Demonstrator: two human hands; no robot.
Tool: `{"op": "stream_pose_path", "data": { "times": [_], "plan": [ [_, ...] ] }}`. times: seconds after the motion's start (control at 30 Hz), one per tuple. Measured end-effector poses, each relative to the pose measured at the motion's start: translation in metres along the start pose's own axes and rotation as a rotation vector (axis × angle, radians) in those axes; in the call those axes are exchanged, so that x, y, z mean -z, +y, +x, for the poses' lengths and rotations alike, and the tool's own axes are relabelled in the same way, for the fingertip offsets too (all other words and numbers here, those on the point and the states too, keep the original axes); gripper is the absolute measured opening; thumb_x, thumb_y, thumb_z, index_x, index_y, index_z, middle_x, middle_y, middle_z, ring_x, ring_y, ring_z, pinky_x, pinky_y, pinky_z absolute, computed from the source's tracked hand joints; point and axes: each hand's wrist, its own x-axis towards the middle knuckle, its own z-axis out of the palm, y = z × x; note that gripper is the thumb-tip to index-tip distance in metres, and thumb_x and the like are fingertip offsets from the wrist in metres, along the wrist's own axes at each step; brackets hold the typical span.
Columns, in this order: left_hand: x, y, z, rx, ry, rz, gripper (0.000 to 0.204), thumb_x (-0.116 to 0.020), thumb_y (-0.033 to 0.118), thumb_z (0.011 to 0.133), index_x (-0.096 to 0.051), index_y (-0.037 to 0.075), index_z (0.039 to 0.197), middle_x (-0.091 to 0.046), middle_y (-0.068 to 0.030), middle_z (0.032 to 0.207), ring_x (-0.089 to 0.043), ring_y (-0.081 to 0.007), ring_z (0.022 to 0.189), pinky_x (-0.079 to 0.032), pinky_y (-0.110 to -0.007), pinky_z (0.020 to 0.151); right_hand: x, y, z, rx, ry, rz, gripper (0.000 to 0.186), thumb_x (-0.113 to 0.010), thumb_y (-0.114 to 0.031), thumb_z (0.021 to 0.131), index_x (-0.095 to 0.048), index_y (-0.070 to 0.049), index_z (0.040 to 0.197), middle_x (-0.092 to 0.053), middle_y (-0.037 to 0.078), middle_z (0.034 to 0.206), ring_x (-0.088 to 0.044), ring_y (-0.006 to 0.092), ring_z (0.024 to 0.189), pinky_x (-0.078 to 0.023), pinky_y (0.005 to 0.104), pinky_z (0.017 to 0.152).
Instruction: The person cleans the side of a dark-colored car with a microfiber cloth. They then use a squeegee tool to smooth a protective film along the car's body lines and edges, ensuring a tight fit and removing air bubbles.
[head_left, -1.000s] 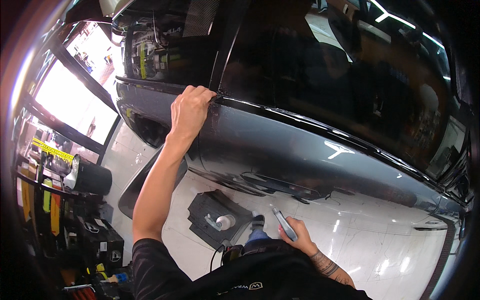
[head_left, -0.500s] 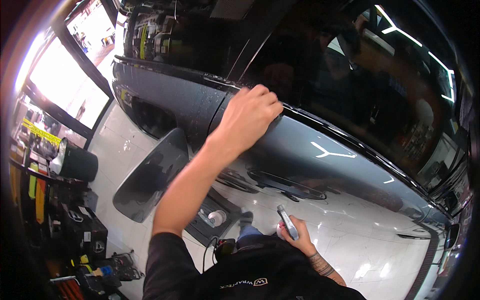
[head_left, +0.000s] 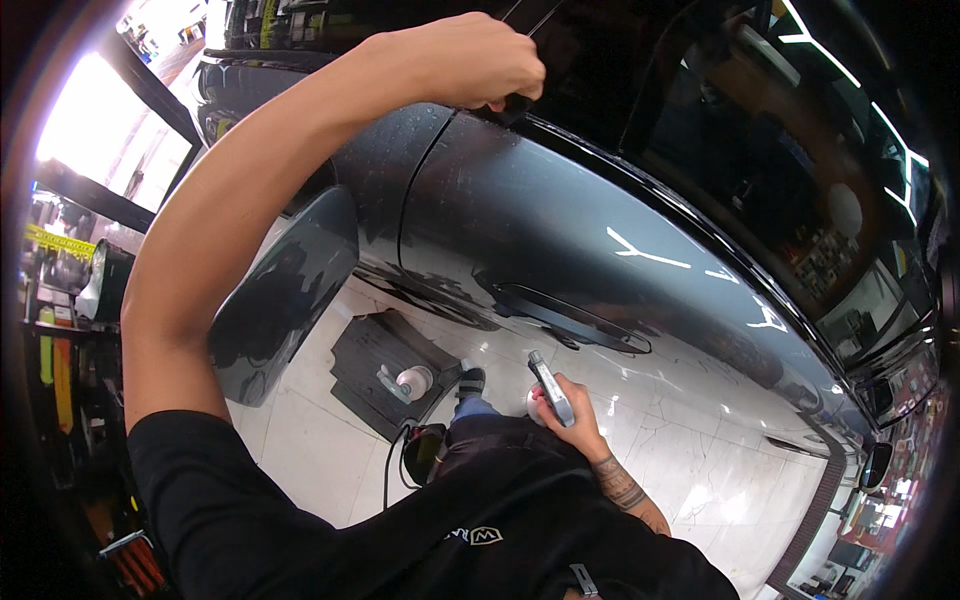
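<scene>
My left hand [head_left: 495,65] is closed on a small dark object [head_left: 515,106], mostly hidden by my fingers, at the lower edge of the black car window [head_left: 750,150]. My arm stretches across the upper left. Below it runs the glossy grey car door [head_left: 500,210], with a few droplets on its paint and a long handle [head_left: 565,315]. Low in the middle, my right hand [head_left: 575,420] grips a spray bottle [head_left: 550,385] with a grey top and pale body, held upright in front of me.
A separate curved grey panel [head_left: 280,300] is at left. A dark mat [head_left: 355,345] bearing a white roll lies on the tiled floor [head_left: 700,480] by my foot. Shelving [head_left: 55,380] with yellow items and a dark bucket [head_left: 110,280] stand at far left, beside bright glazed openings.
My left hand has slid rightward along the window's lower edge and now sits higher in the view, arm bent across. The scene has shifted upward. My right hand still holds the bottle.
</scene>
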Motion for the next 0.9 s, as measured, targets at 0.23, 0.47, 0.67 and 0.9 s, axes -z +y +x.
{"op": "stream_pose_path", "data": {
  "times": [0.23, 0.47, 0.67, 0.9],
  "plan": [
    [-0.031, -0.013, -0.035, -0.01, 0.149, -0.05, 0.017, -0.076, 0.015, 0.081, -0.068, 0.004, 0.092, -0.066, -0.0061, 0.095, -0.064, -0.0276, 0.103, -0.055, -0.042, 0.085, -0.009, 0.003, -0.003, 0.0, 0.027, -0.008, 0.017, -0.07, -0.013, 0.086, -0.058, -0.001, 0.088, -0.062, 0.018, 0.076, -0.063, 0.0392, 0.07, -0.048, 0.0422, 0.062],
    [-0.013, -0.013, -0.047, 0.207, 0.086, -0.28, 0.022, -0.074, 0.013, 0.082, -0.07, 0.005, 0.102, -0.065, -0.0126, 0.095, -0.064, -0.0359, 0.092, -0.051, -0.044, 0.083, -0.001, 0.012, -0.016, 0.052, 0.134, -0.057, 0.013, -0.07, -0.013, 0.087, -0.063, -0.003, 0.091, -0.065, 0.015, 0.079, -0.066, 0.0351, 0.07, -0.05, 0.0386, 0.064],
    [-0.001, 0.028, -0.003, 0.088, 0.22, -0.521, 0.018, -0.073, 0.007, 0.083, -0.07, 0.0, 0.099, -0.063, -0.0148, 0.089, -0.062, -0.0358, 0.084, -0.049, -0.041, 0.076, 0.0, 0.022, -0.028, 0.049, 0.242, -0.094, 0.018, -0.07, -0.015, 0.087, -0.057, -0.003, 0.088, -0.058, 0.016, 0.075, -0.06, 0.0386, 0.069, -0.047, 0.0427, 0.062],
    [0.017, 0.044, 0.027, 0.449, 0.107, -0.662, 0.017, -0.069, 0.002, 0.085, -0.069, -0.002, 0.102, -0.068, -0.016, 0.091, -0.067, -0.0319, 0.083, -0.051, -0.036, 0.078, 0.003, 0.038, -0.046, 0.033, 0.222, -0.073, 0.04, -0.076, -0.019, 0.078, -0.054, -0.001, 0.106, -0.057, 0.021, 0.084, -0.054, 0.0451, 0.082, -0.043, 0.0498, 0.072]
  ]
}}
